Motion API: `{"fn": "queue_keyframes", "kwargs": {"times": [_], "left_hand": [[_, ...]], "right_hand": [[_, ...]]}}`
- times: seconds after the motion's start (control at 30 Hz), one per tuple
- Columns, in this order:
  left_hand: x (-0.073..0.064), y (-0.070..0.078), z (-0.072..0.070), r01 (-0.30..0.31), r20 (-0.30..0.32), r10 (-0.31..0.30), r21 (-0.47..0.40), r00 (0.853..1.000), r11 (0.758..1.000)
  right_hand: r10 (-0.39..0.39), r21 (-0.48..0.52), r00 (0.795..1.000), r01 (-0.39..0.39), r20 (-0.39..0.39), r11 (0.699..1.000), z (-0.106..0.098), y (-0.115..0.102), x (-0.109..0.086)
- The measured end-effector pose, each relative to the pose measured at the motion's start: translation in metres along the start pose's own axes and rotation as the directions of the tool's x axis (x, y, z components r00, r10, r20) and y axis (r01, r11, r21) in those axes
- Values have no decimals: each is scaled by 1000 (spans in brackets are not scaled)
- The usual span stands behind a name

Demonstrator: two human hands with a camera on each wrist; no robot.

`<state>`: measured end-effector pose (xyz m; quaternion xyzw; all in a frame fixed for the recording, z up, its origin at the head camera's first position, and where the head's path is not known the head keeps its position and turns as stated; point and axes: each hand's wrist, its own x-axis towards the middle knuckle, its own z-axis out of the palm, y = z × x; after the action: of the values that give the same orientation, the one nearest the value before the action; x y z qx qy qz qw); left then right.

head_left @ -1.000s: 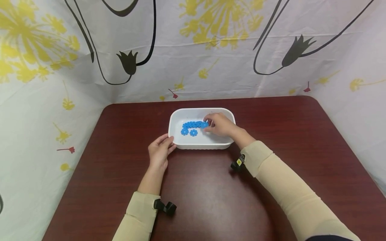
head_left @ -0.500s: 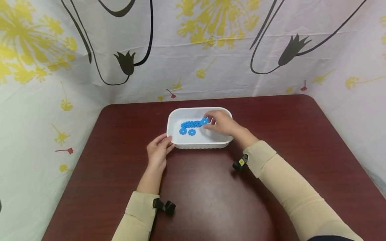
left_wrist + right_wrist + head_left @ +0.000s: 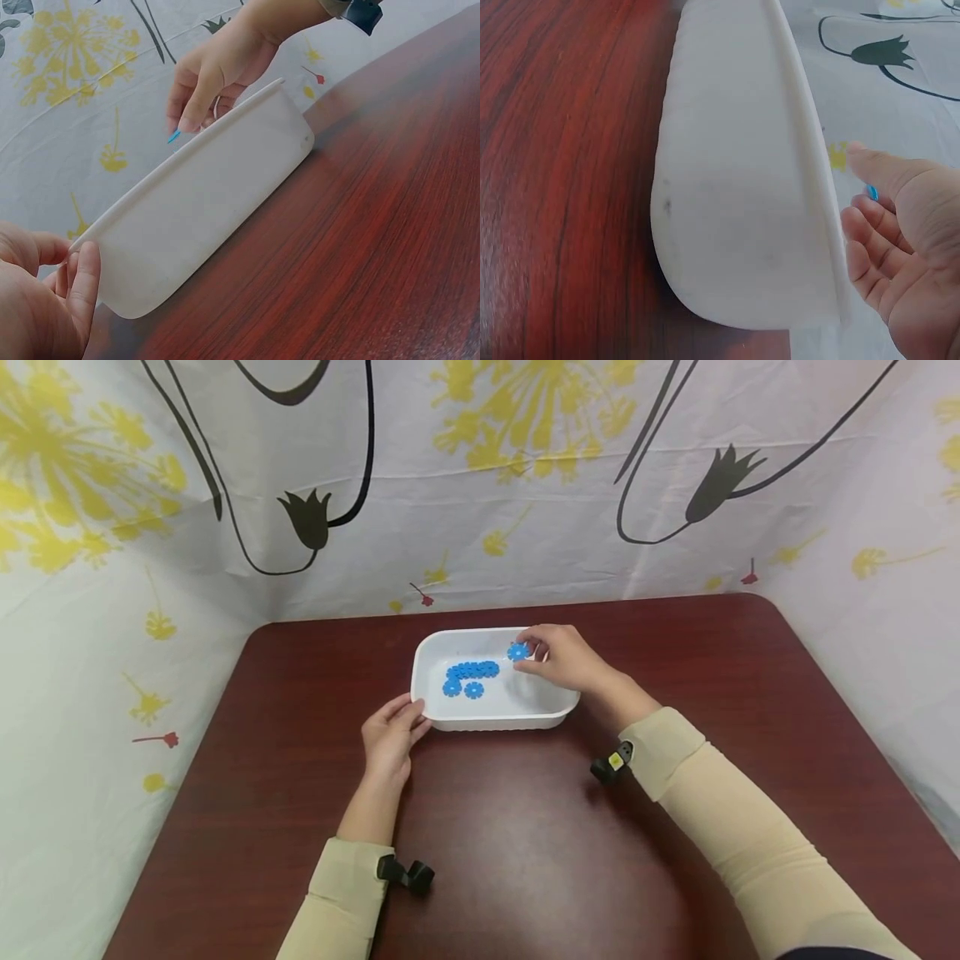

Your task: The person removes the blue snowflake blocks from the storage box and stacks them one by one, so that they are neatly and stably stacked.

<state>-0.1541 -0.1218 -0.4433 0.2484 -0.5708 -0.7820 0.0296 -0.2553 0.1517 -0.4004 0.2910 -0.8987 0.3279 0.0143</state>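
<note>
Two hands work at a white tray near the far edge of the desk. The left hand grips the rim at the tray's near left corner. The right hand pinches one blue disc between fingertips and thumb, raised toward the tray's far right corner and apart from the overlapping row of discs. Two nearer discs lie on the row's near side, toward the left. The step in hand looks like lifting a single disc out; the next move likely calls for a firm pinch and clearance over the rim.
</note>
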Motion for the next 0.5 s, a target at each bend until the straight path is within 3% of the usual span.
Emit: {"fn": "queue_keyframes", "kwargs": {"times": [0.5], "left_hand": [[-2, 2, 1, 13, -8, -13, 5, 1000, 1000]], "right_hand": [[80, 29, 996, -79, -34, 996, -18, 12, -17]]}}
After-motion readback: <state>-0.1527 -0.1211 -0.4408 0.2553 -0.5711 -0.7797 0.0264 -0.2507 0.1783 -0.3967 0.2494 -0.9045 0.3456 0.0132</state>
